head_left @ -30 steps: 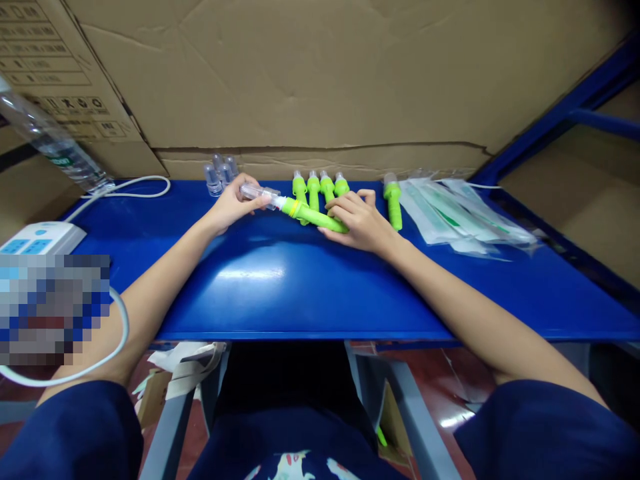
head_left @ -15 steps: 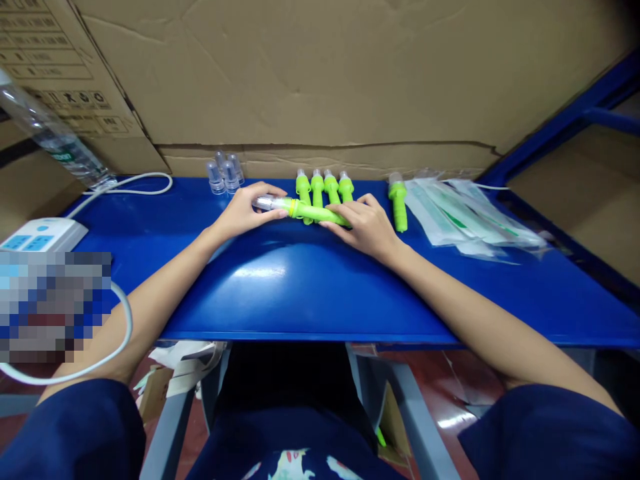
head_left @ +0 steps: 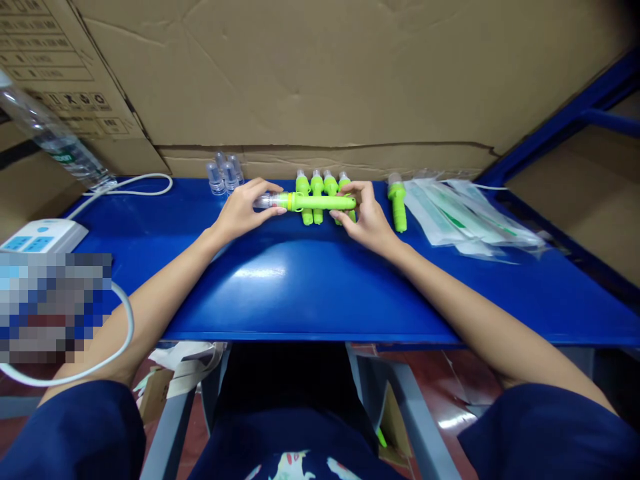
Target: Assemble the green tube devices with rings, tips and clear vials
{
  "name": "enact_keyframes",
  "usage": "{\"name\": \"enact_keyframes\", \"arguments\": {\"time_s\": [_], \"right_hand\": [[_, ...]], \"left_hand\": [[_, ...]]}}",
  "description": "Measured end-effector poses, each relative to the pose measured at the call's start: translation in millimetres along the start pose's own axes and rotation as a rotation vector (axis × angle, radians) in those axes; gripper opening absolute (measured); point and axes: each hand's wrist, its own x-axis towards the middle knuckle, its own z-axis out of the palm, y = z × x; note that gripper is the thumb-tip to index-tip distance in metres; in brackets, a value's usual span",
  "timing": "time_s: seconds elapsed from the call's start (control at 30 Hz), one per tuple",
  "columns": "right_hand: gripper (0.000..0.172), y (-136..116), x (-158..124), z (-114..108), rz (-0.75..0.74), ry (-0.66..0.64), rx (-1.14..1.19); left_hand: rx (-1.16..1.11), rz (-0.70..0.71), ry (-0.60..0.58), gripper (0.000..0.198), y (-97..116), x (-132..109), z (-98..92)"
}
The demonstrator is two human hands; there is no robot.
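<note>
A bright-green rod-shaped piece (head_left: 323, 203) with a yellow ring and a clear cap at its left end lies sideways between my hands, above the blue table. My left hand (head_left: 245, 208) is closed around the clear cap. At the other end, the fingers and thumb of my right hand (head_left: 364, 215) pinch the green tip. Just behind, several similar green pieces (head_left: 303, 183) with clear tips lie side by side, partly covered by the held one. Clear plastic caps (head_left: 229, 177) stand upright behind my left hand.
Another green piece (head_left: 398, 203) lies right of my right hand, beside flat clear plastic packets (head_left: 465, 213). At the left are a water bottle (head_left: 65, 150), a white power strip (head_left: 47, 233) and a white cable (head_left: 131, 320). A cardboard wall (head_left: 310, 80) rises behind the table.
The green piece's right end has risen, so the rod now lies level and looks straight. My right fingers have shifted to its tip. My left hand stays on the clear cap.
</note>
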Motion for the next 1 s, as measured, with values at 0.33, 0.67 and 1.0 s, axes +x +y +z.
{"name": "enact_keyframes", "arguments": {"time_s": [0.33, 0.67, 1.0], "right_hand": [[0.067, -21.4, 2.8, -10.6, 0.210, -0.027, 0.026], [0.065, -2.8, 1.7, 2.3, 0.257, -0.046, 0.489], [0.060, -12.5, 7.7, -11.5, 0.307, 0.030, 0.366]], "left_hand": [[0.015, 0.015, -0.006, 0.056, 7.3, 1.1, -1.2], [0.038, -0.030, 0.023, 0.053, 0.7, -0.2, -1.7], [0.010, -0.119, 0.070, 0.046, -3.8, 1.2, 2.4]]}}
